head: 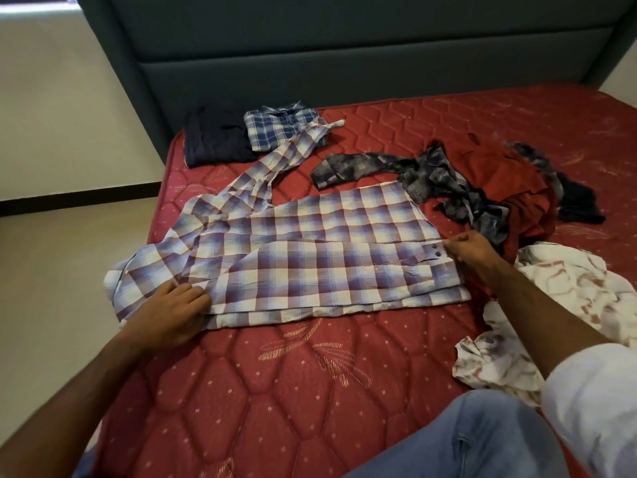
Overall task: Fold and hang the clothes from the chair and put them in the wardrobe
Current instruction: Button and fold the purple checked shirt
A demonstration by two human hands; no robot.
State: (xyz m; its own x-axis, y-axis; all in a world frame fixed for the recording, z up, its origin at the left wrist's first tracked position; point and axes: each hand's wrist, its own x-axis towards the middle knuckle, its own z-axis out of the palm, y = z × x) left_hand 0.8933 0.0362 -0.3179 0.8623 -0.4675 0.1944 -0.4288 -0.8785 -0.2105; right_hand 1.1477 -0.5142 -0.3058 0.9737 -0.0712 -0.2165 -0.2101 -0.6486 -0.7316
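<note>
A purple-and-white checked shirt [303, 250] lies spread flat on the red quilted mattress [310, 374], one sleeve folded across its body and the other sleeve trailing up to the left. My left hand [169, 312] rests flat on the shirt's lower left part, near the shoulder. My right hand [472, 251] pinches the buttoned cuff of the folded sleeve at the shirt's right edge.
A folded blue checked shirt [281, 127] and a folded dark navy garment [215, 139] lie at the far left of the mattress. A grey mottled shirt [424, 174], a red garment [499, 174] and a white patterned cloth [551, 305] are heaped on the right. A grey padded headboard [327, 46] stands behind.
</note>
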